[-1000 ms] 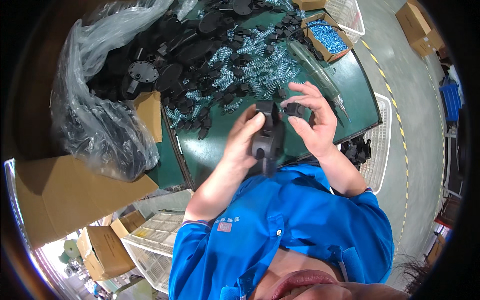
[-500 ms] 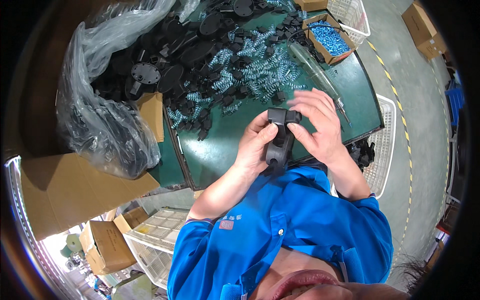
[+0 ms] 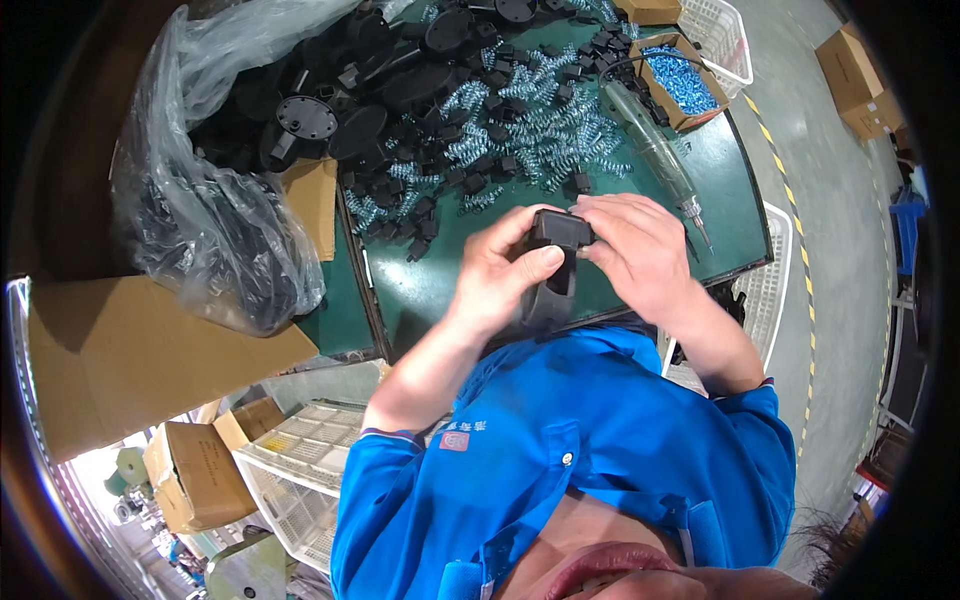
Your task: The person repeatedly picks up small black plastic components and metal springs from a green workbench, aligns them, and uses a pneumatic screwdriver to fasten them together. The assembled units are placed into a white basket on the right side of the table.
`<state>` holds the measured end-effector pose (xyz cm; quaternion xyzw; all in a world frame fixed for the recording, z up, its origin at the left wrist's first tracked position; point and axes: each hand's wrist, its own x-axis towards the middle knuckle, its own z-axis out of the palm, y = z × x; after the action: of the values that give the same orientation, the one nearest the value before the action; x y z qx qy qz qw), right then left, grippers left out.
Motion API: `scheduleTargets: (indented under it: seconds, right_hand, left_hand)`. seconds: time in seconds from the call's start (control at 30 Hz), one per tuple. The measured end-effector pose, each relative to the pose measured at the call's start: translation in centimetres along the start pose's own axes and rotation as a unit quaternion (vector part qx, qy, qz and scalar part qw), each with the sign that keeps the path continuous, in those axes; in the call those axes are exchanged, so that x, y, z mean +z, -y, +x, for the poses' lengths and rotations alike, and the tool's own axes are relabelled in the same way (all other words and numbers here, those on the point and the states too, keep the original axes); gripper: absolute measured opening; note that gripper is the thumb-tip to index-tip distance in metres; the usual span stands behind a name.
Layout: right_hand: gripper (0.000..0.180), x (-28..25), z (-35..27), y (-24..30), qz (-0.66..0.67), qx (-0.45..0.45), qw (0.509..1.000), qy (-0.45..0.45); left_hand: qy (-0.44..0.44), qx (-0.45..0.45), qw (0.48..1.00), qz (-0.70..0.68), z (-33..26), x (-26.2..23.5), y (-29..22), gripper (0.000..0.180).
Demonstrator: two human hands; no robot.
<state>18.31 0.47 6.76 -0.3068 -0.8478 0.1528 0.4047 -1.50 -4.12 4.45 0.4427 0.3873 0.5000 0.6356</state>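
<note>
The held part (image 3: 566,272), near the middle, is plain black. At one o'clock, the springs (image 3: 570,140) are pale silver-blue, with black small blocks (image 3: 578,184) among them. The table (image 3: 430,265) is dark green. Between one and two o'clock, many small pieces (image 3: 683,82) are bright blue. Toward three o'clock, a floor tape (image 3: 787,190) has yellow and black stripes. At five o'clock, the shirt (image 3: 620,400) is strong blue. Toward nine o'clock, the cardboard flap (image 3: 150,370) is plain brown.
</note>
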Motion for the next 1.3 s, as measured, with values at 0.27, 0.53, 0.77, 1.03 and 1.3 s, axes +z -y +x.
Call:
scheduleTargets:
  seconds: [0.27,0.53,0.77,1.03,1.3]
  right_hand:
    - [0.017,3.4,-2.6,-5.3,-0.160,-0.112,0.980,0.043]
    - [0.022,3.4,-3.4,-5.6,-0.249,-0.016,0.942,0.223]
    - [0.078,-2.3,0.0,-11.7,-0.353,0.312,0.862,0.188]
    - [0.064,-1.7,-0.7,-14.5,-0.292,0.253,0.918,0.087]
    - [0.050,-2.9,0.2,-6.8,0.432,0.127,0.865,-0.220]
  left_hand:
    - [0.087,0.121,0.866,0.477,3.3,-2.0,1.3,0.035]
    - [0.077,0.163,0.771,0.611,4.0,-0.8,3.4,0.036]
    - [0.102,0.173,0.774,0.600,5.4,1.9,3.4,0.042]
    - [0.110,0.152,0.740,0.646,5.5,2.1,3.5,0.041]
    - [0.091,0.185,0.754,0.624,5.4,2.0,4.3,0.040]
